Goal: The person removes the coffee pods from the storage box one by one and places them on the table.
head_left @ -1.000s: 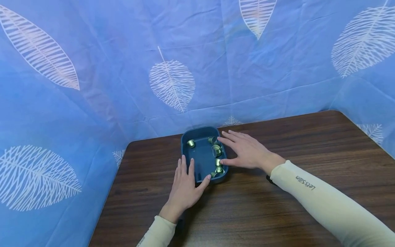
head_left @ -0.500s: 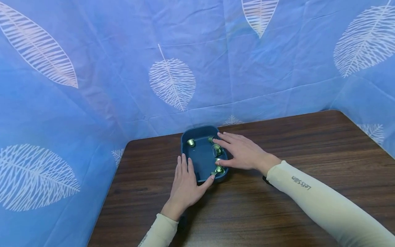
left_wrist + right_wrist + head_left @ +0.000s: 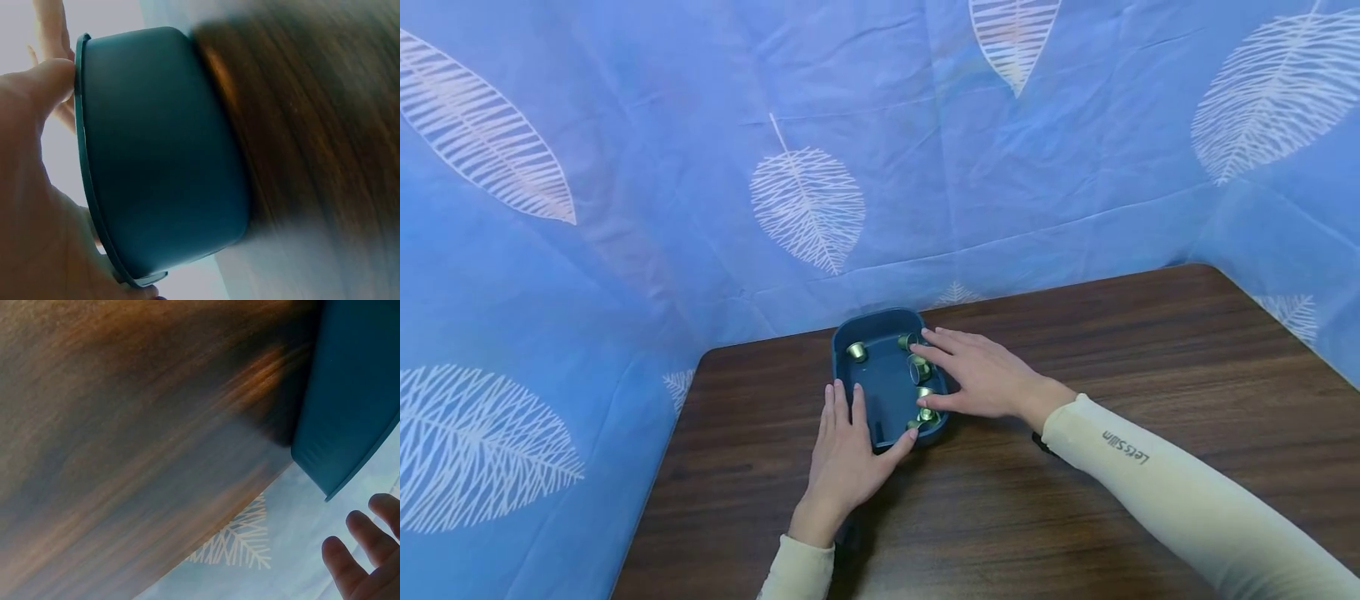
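A dark blue, deep rectangular tray (image 3: 883, 392) stands near the table's back edge. It holds several small shiny green-gold cups that look like coffee capsules. One capsule (image 3: 857, 352) lies alone at the far left of the tray, while others, such as this capsule (image 3: 919, 369), line its right side. My left hand (image 3: 842, 471) lies over the near left corner, its fingers straight and its thumb (image 3: 53, 81) touching the rim. Over the right rim reaches my right hand (image 3: 988, 375), fingers spread above the capsules and partly hiding them. Neither hand visibly grips a capsule.
The tray stands on a dark brown wood-grain table (image 3: 1075, 492) with rounded corners. A blue cloth (image 3: 685, 192) with white leaf prints hangs behind the table and along its sides.
My right hand has moved a little left, farther over the tray's right side and the capsules. My left hand stays at the near left corner. The head view has shifted slightly.
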The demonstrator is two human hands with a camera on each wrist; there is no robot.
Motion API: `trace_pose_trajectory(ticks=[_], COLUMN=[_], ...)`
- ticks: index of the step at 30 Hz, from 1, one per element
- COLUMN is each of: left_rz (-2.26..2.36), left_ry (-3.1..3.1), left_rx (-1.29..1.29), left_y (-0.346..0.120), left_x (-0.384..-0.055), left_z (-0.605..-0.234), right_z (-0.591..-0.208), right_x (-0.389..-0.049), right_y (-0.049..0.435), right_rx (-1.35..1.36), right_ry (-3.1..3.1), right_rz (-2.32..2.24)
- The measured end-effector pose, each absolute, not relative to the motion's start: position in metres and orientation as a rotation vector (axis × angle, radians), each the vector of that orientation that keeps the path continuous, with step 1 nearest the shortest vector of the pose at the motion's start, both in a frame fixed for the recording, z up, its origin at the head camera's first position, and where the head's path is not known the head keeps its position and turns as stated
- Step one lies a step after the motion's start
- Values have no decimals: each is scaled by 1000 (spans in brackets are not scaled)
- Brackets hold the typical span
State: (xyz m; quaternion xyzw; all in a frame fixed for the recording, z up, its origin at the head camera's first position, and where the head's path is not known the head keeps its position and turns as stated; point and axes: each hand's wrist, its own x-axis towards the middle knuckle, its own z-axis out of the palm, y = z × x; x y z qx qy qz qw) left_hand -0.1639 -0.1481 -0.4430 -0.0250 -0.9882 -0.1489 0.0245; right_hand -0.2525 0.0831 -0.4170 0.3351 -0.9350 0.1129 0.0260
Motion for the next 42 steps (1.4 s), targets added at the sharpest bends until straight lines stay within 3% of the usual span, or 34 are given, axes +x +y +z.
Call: trace_pose_trajectory(ticks=[16,42], left_rz=[-515,-539], left_ry=[-3025,-3032], left_rx=[9,-80], left_y=[-152,-144], left_x=[-154,-157], left_z=[-451,-444], right_z=[-420,-417], right_x=[-247,-245], right_y=[73,68], right_rx=[1045,1077], right_ry=[-2893,-2877], right_rz=[329,293])
